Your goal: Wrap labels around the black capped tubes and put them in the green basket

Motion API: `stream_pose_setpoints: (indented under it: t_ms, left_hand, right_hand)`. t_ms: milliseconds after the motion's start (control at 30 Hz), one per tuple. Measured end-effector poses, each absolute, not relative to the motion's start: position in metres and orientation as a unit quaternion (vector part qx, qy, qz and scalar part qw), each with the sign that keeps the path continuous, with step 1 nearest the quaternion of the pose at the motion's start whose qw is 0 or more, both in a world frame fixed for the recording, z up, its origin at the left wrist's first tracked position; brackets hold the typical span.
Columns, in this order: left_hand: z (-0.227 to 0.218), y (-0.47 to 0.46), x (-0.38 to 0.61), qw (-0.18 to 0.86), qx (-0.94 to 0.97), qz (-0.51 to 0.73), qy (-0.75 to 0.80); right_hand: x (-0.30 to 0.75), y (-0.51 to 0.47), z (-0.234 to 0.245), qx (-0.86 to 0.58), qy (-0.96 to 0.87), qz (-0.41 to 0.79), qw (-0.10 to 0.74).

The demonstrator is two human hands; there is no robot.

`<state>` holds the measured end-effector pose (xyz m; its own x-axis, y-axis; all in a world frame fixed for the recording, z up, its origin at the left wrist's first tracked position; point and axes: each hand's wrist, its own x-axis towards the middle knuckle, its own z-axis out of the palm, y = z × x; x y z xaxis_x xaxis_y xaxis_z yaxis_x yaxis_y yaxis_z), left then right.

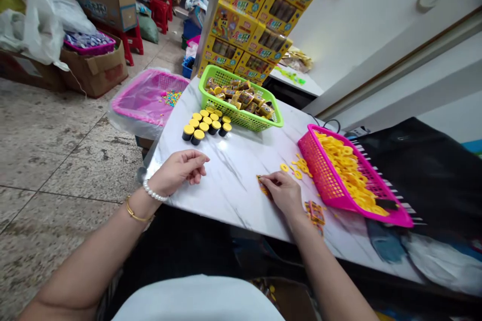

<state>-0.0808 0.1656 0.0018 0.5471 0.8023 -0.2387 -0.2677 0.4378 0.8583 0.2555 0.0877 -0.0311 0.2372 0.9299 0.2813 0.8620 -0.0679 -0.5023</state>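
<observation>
My left hand (184, 168) hovers over the table's left front, fingers curled and thumb pressed against the index finger; nothing shows in it. Just beyond it stand several small black jars with yellow lids (199, 134), upright in a close group. My right hand (281, 190) pinches a small orange printed label (263, 188) at the tabletop, and the fingers cover part of it. Beside my right wrist lies a little stack of similar printed labels (315, 212). Loose yellow plastic rings (297, 174) are scattered past that hand, close to a pink basket (320, 173) full of yellow rings.
A green basket (241, 119) of wrapped brown-and-yellow jars sits at the table's back. Behind it rise stacked yellow boxes (235, 22). Left of the marble-patterned table (222, 180) is a plastic-lined pink basin (139, 98) with colourful beads. Cartons (96, 67) and red stools (158, 14) stand farther off.
</observation>
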Motion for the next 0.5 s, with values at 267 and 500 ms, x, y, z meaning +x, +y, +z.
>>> stream_pose_setpoints:
  t_ms: [267, 500]
  left_hand:
    - [0.001, 0.158, -0.078, 0.749, 0.414, 0.376, 0.356]
    - [0.012, 0.135, -0.06, 0.665, 0.452, 0.452, 0.386]
  right_hand:
    - [0.235, 0.097, -0.008, -0.685, -0.649, 0.013, 0.33]
    - [0.137, 0.123, 0.022, -0.55, -0.672, 0.154, 0.472]
